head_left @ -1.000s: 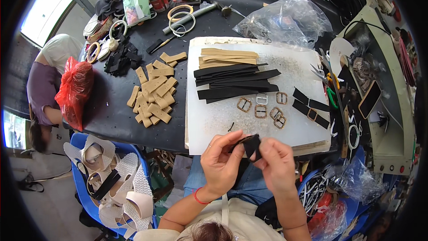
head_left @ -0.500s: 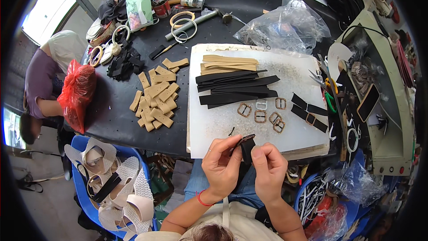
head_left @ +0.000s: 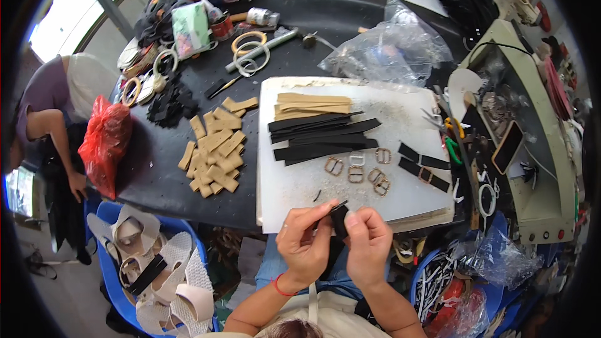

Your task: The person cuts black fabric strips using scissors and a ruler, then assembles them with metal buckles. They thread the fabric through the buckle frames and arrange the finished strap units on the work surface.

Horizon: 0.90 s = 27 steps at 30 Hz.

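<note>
Just past the near edge of the white board [head_left: 285,197], I pinch a black strap [head_left: 339,219] between both hands. My left hand [head_left: 303,238], with a red cord at its wrist, grips it from one side. On the other side my right hand [head_left: 369,244] has thumb and fingers pressed together on it. A dark edge shows at the strap's top; I cannot make out whether it is a buckle. Several square buckles [head_left: 355,175] lie beyond my hands. Farther off are black strips [head_left: 322,128] and beige strips [head_left: 313,105]. Two black straps with buckles [head_left: 426,176] lie at the right.
Left of the board is a pile of beige tabs [head_left: 216,150]. Scissors [head_left: 452,144] and a phone [head_left: 508,147] are at the right, a clear plastic bag [head_left: 391,50] behind. A blue basket of shoe uppers [head_left: 103,213] stands lower left. Another person [head_left: 47,112] is beside a red bag [head_left: 106,144].
The view has shifted, so the table's things sit lower and slightly left. My hands still hold the black strap, whose top has turned a little. The other person's arm now hangs lower.
</note>
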Available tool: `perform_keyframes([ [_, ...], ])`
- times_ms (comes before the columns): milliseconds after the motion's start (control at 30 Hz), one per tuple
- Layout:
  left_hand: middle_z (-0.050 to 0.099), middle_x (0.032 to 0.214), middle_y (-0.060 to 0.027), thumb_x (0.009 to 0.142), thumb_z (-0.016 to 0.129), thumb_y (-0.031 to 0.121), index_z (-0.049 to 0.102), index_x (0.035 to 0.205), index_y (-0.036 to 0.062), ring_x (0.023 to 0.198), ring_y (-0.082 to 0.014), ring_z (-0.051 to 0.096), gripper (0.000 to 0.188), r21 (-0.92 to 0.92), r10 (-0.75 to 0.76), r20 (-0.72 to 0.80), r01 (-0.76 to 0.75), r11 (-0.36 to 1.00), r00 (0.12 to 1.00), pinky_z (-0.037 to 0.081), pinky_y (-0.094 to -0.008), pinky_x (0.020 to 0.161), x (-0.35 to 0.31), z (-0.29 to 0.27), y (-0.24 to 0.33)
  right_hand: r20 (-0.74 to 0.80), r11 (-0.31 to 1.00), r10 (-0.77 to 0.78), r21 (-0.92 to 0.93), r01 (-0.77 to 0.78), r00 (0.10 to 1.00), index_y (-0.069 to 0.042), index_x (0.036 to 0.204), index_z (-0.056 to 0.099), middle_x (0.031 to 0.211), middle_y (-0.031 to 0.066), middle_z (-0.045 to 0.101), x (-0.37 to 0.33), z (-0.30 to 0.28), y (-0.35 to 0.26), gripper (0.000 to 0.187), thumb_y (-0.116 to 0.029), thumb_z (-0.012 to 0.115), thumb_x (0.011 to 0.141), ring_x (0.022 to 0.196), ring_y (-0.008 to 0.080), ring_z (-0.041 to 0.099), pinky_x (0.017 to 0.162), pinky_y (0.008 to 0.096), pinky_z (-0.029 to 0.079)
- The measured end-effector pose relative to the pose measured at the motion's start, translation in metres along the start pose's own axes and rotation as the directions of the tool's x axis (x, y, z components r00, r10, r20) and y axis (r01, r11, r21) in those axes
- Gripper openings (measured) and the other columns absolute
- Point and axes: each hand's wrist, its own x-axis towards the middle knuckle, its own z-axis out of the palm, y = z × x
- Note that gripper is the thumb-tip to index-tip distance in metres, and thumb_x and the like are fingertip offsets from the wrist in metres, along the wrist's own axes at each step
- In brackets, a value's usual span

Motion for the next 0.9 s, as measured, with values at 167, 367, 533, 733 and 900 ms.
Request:
perform_keyframes([
  [167, 0.063, 0.1, -0.0142, 0.08, 0.058, -0.018, 0.063, 0.106, -0.002, 0.087, -0.0184, 0.065, 0.032, 0.026, 0.0, -0.006, 0.0, 1.0, 1.0, 0.054, -0.0254, 0.075, 0.0, -0.002, -0.002, -0.018, 0.998, 0.03, 0.055, -0.029, 0.999, -0.003, 0.078, 0.058, 0.067, -0.0087, 0.047, 0.003, 0.002, 0.003, 0.018, -0.012, 0.059, 0.093, 0.06, -0.001, 0.034, 0.05, 0.0179, 0.028],
  [367, 0.06, 0.099, -0.0133, 0.08, 0.056, -0.019, 0.062, 0.107, -0.002, 0.09, -0.0203, 0.065, 0.032, 0.042, 0.032, 0.026, -0.033, 0.999, 0.999, 0.054, -0.028, 0.08, -0.001, -0.004, -0.007, 0.257, 0.989, 0.145, -0.02, -0.144, 0.956, -0.001, 0.083, 0.06, 0.069, -0.008, 0.048, 0.01, -0.014, 0.001, 0.02, -0.016, 0.056, 0.096, 0.062, -0.0008, 0.036, 0.052, 0.0179, 0.03],
  [533, 0.058, 0.099, -0.0112, 0.079, 0.057, -0.019, 0.062, 0.105, -0.0017, 0.086, -0.0165, 0.063, 0.031, 0.026, -0.022, 0.085, 0.02, 0.999, 0.996, 0.052, -0.0251, 0.077, 0.003, -0.005, -0.002, 0.383, 0.985, 0.161, -0.01, -0.171, 0.91, -0.002, 0.082, 0.06, 0.069, -0.0084, 0.047, 0.024, -0.022, -0.004, 0.025, -0.021, 0.055, 0.097, 0.063, 0.0001, 0.036, 0.052, 0.0186, 0.028],
  [733, 0.056, 0.096, -0.0097, 0.078, 0.059, -0.019, 0.062, 0.105, -0.0016, 0.084, -0.0131, 0.06, 0.032, -0.022, -0.06, 0.119, 0.063, 0.998, 0.991, 0.05, -0.0224, 0.073, 0.002, -0.011, -0.001, 0.339, 0.978, 0.2, -0.005, -0.211, 0.919, -0.003, 0.082, 0.059, 0.068, -0.0082, 0.047, 0.025, -0.022, -0.006, 0.024, -0.023, 0.06, 0.095, 0.061, 0.0002, 0.036, 0.053, 0.0177, 0.029],
  [900, 0.057, 0.095, -0.0108, 0.077, 0.06, -0.019, 0.064, 0.104, -0.0007, 0.083, -0.014, 0.06, 0.033, -0.074, -0.04, 0.102, 0.048, 0.996, 0.994, 0.051, -0.0234, 0.072, -0.003, -0.009, 0.006, 0.169, 0.991, 0.039, -0.13, -0.017, 0.985, -0.004, 0.084, 0.056, 0.069, -0.0074, 0.049, 0.011, -0.017, 0.002, 0.019, -0.019, 0.067, 0.09, 0.061, 0.0003, 0.038, 0.055, 0.0169, 0.034],
])
